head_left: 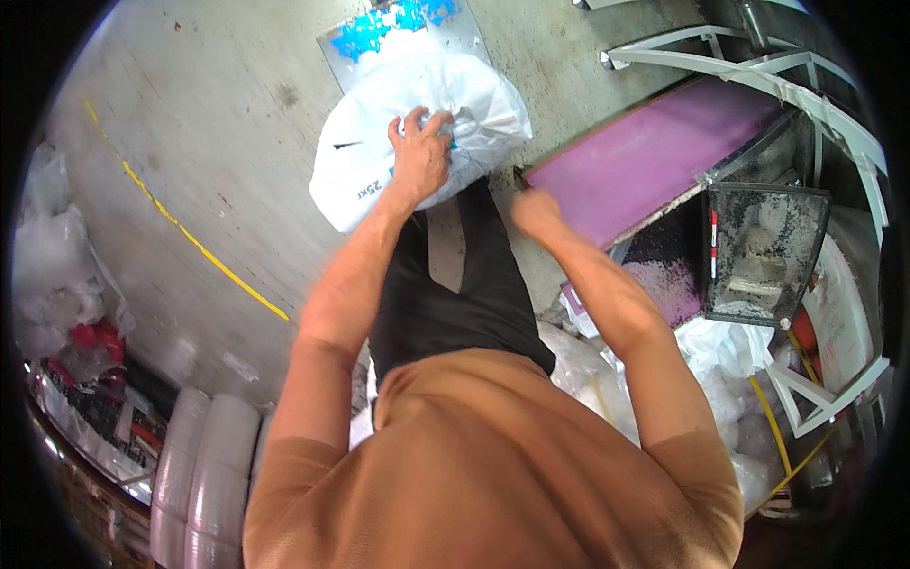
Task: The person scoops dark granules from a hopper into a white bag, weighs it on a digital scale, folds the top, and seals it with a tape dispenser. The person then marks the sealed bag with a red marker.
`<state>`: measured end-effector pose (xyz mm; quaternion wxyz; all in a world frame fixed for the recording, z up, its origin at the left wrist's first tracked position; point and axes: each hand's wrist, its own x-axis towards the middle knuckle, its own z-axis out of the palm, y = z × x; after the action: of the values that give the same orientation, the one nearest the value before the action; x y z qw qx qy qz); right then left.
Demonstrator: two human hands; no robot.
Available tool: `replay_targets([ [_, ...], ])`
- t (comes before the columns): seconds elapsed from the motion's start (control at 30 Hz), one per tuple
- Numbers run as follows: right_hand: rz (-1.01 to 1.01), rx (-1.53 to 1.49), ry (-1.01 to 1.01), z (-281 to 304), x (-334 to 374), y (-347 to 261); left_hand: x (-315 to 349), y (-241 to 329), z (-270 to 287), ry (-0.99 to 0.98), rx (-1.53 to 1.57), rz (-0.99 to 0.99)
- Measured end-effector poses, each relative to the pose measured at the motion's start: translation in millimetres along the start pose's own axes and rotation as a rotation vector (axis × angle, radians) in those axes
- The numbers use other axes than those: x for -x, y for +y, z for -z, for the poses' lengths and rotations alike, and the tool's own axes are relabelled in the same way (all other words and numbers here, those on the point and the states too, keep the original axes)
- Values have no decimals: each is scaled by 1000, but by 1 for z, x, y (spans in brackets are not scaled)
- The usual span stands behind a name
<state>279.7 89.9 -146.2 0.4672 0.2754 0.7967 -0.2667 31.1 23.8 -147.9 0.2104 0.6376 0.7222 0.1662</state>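
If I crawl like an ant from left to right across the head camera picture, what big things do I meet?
Clear bags → yellow line → white sack → purple board → black box.

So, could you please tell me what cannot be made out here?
In the head view:
Contents of the white plastic sack: hidden by its opaque wall.
What the right hand holds, if anything: blurred, with its back hiding the palm.
Full outline of the flat grey plate with blue patches: cut by the upper edge, overlapped by the sack.
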Motion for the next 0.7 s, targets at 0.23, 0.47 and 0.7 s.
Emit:
replay_targets([
  [0.23,-409,-366,311,-139,75,24,-3,-6,20,-50,-20,-8],
  [0.47,-494,-744,626,-106,124,31,41,-10,84,66,13,99],
  [0.7,-510,-1419,956,-100,194,16,114,-23,146,171,118,212],
])
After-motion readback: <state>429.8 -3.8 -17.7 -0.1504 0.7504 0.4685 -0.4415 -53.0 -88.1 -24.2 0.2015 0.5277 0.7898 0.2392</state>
